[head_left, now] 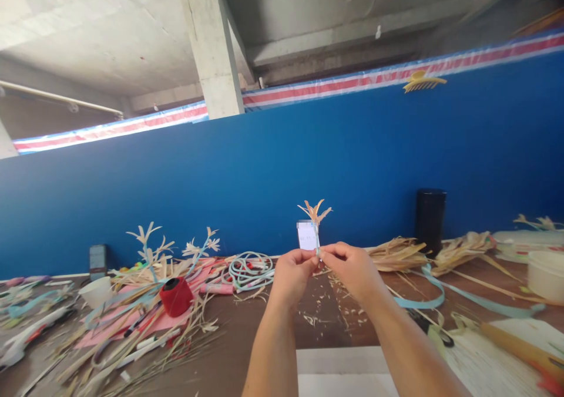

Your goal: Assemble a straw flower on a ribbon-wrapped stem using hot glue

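A small flower of pale, dried plant strips (314, 212) stands upright in front of me, its spread petals at the top of a thin light-blue stem (316, 241). My left hand (294, 273) pinches the stem low down between thumb and fingertips. From the other side, my right hand (350, 268) is closed on the same spot, its fingertips meeting those of the left. The stem's lower end is hidden by my fingers. Just behind the flower, a lit phone screen (307, 236) is propped upright. Pale shavings (315, 319) lie on the brown tabletop (238, 338) below my hands.
To the left are similar flowers (152, 244), a red spool (176, 296), a white cup (96, 292), a glue gun (26, 335) and coiled pale-blue cord (251, 272). Rightward lie dried husks (396, 253), blue ribbon (489, 303), a black cylinder (430, 221) and a tub (546, 275). A blue panel (264, 168) stands behind.
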A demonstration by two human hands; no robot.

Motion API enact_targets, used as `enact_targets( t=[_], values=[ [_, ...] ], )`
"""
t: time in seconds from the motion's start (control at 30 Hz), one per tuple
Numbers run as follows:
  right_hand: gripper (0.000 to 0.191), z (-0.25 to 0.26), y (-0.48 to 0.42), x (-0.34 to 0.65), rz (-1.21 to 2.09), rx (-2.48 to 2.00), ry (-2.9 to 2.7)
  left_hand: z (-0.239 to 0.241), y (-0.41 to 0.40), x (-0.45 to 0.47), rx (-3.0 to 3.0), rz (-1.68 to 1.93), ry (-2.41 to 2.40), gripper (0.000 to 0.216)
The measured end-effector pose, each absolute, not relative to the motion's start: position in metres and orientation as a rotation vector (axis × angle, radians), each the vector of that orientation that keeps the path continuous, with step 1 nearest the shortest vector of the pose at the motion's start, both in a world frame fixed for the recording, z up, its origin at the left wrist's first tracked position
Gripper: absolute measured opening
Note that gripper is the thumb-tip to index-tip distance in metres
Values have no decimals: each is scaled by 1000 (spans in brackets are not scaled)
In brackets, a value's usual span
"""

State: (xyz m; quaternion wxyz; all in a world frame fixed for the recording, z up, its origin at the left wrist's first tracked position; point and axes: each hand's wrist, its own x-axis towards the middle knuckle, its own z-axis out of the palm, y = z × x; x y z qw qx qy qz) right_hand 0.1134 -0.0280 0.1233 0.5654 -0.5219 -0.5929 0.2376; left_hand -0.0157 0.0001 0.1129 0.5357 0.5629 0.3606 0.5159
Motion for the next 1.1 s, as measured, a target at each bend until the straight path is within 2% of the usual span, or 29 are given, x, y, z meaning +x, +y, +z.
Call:
enact_targets(
  t=[0.37,0.67,0.9,1.1],
  values=[
    [27,122,-27,116,711,-1131,-1369,113,-1,-17,1372,1224,844,22],
    [20,124,-28,117,537,-1243,-1390,109,1,-13,1405,1227,903,24],
    [19,122,-27,118,483,-1250,-1423,118,-7,-19,1354,1080,755,33],
    [21,124,-30,114,404,-1263,-1476,118,-6,-18,1245,1098,763,37]
  ],
)
